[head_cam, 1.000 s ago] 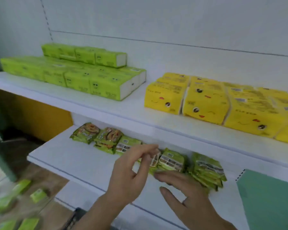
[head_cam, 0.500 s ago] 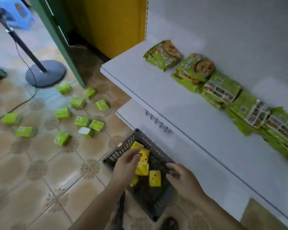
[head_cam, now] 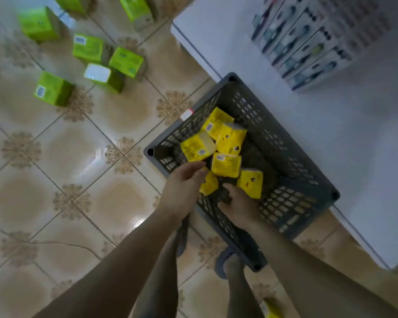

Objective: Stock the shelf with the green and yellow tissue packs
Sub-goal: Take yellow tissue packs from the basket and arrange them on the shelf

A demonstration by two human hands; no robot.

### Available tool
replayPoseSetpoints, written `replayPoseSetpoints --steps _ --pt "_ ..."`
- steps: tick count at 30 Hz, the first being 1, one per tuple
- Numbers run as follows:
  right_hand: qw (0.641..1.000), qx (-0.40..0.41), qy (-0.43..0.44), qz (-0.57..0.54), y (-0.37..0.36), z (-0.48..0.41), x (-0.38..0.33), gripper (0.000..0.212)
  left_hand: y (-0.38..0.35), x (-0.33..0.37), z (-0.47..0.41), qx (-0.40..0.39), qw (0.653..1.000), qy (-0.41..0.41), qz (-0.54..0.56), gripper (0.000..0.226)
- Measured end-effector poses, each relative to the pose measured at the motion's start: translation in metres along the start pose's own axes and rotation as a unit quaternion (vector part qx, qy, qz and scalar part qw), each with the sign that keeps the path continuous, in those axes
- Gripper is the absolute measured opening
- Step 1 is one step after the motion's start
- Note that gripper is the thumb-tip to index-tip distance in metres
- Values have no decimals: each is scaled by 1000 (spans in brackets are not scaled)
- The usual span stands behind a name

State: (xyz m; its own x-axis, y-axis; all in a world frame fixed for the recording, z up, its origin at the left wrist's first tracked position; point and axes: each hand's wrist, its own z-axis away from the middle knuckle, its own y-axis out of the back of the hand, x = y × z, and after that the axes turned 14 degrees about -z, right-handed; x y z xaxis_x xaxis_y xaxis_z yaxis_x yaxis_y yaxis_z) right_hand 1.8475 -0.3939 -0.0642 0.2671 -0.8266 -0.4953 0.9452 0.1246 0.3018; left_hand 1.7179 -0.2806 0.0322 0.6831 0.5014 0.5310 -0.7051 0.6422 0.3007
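A dark grey plastic basket [head_cam: 292, 180] stands on the tiled floor against the lowest shelf. Several yellow tissue packs [head_cam: 230, 138] with smiley faces lie in it. My left hand [head_cam: 182, 191] reaches over the near rim, and its fingers close on a small yellow pack [head_cam: 210, 186]. My right hand [head_cam: 238, 206] is low inside the basket with fingers spread, next to another yellow pack [head_cam: 251, 183] and holding nothing. Several green tissue packs [head_cam: 126, 62] lie scattered on the floor at the upper left.
The white bottom shelf [head_cam: 345, 138] runs along the right, with a row of blurred boxed goods [head_cam: 308, 44] on it. My feet in grey slippers [head_cam: 224, 260] stand just before the basket. One more yellow pack [head_cam: 270, 309] lies on the floor at the bottom edge.
My view has dropped from the upper shelves to the floor basket. Both hands left the snack packets on the shelf and came down into the basket among the yellow packs.
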Motion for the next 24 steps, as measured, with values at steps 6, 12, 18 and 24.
replayPoseSetpoints --steps 6,12,18,24 --pt "998 -8 18 -58 -57 -118 23 38 -6 -41 -63 10 1000 -14 14 22" --pt "999 17 49 -16 -90 -171 59 70 -12 -68 -82 38 998 -26 48 24" --pt "993 60 77 61 -80 -159 73 52 -25 -72 -74 50 998 -33 37 23" --pt "985 130 90 -71 -20 -75 42 34 -33 -33 -21 61 996 -51 50 22"
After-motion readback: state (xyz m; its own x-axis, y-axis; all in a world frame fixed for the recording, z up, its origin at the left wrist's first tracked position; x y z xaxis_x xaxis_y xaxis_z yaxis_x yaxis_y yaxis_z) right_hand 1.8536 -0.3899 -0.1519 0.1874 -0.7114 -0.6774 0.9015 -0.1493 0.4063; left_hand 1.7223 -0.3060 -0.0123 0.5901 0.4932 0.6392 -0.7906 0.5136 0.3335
